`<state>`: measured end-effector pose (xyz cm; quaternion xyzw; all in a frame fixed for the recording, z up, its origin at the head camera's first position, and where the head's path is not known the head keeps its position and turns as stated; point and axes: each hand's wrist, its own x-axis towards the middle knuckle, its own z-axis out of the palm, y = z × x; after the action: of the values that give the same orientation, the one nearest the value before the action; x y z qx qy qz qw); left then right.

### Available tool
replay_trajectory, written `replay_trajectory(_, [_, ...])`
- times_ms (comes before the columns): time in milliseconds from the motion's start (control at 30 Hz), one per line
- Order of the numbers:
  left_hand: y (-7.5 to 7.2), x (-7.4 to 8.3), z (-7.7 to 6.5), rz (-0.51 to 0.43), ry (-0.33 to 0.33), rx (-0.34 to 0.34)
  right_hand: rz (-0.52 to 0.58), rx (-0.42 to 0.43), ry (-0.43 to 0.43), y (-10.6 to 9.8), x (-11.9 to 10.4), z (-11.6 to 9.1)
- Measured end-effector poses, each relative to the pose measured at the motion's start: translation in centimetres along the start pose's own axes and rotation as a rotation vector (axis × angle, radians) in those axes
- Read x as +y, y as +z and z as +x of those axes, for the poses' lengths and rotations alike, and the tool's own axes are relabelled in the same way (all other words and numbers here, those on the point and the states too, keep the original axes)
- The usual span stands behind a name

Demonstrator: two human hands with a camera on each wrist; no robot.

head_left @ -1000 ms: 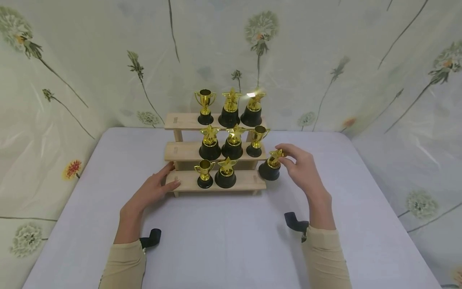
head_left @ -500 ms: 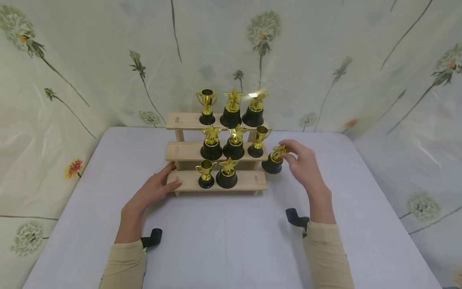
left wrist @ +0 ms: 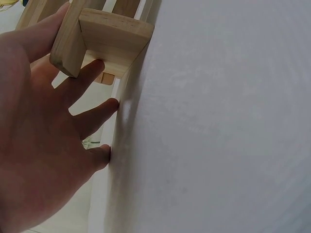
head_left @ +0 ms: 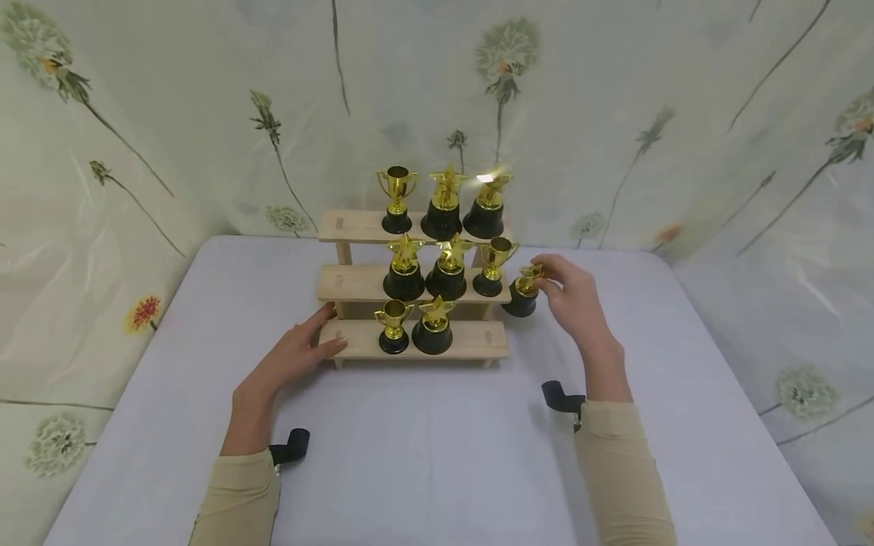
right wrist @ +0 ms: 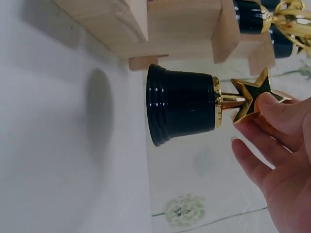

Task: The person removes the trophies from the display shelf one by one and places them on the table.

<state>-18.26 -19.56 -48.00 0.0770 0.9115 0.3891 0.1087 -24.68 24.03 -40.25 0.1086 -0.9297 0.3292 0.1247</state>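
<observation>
My right hand (head_left: 573, 303) pinches a star trophy (head_left: 523, 299) by its gold star, between thumb and fingers. In the right wrist view its black base (right wrist: 184, 103) hangs off the white table, with a shadow apart from it, beside the stand's right end. My left hand (head_left: 292, 353) holds the left end of the three-step wooden stand (head_left: 355, 341). Its thumb lies over the lowest step, while the other fingers spread below and behind the plank (left wrist: 68, 43). Cup and star trophies stand on every step; a cup (head_left: 394, 327) and a star trophy (head_left: 433, 326) occupy the lowest.
On the middle step are two star trophies (head_left: 404, 269) and a cup trophy (head_left: 493, 267). The top step bears a cup (head_left: 397, 200) and two star trophies (head_left: 444, 203). A flower-printed sheet (head_left: 580, 91) rises behind the white table (head_left: 423, 455).
My right hand has moved the star trophy away from me, along the stand's right side, from beside the lowest step to near the middle step. My left hand stays on the stand.
</observation>
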Motion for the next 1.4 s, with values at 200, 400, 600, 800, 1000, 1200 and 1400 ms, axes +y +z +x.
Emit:
replay_trajectory(200, [0.0,0.1,0.1,0.007,0.005,0.000,-0.003,0.020,-0.006,0.3,0.6,0.7])
replay_trajectory(400, [-0.1,0.1,0.4,-0.004,0.012,0.002,0.000,0.024,-0.014,0.6,0.9,2.0])
replay_trajectory(600, [-0.2,0.3,0.5,-0.007,0.024,0.006,-0.002,0.003,0.020,0.9,1.3,3.3])
replay_trajectory(800, [-0.3,0.5,0.4,-0.012,0.014,0.003,0.005,-0.015,0.054,1.7,1.8,4.3])
replay_trajectory(1000, [-0.2,0.4,0.3,-0.023,-0.005,-0.005,0.003,-0.026,0.047,2.5,2.4,5.2])
replay_trajectory(1200, [-0.1,0.3,0.2,-0.021,-0.002,-0.004,0.014,-0.006,0.029,3.1,2.6,5.8])
replay_trajectory(1400, [0.1,0.0,0.0,-0.029,-0.015,-0.005,0.008,-0.039,-0.007,3.4,2.1,6.5])
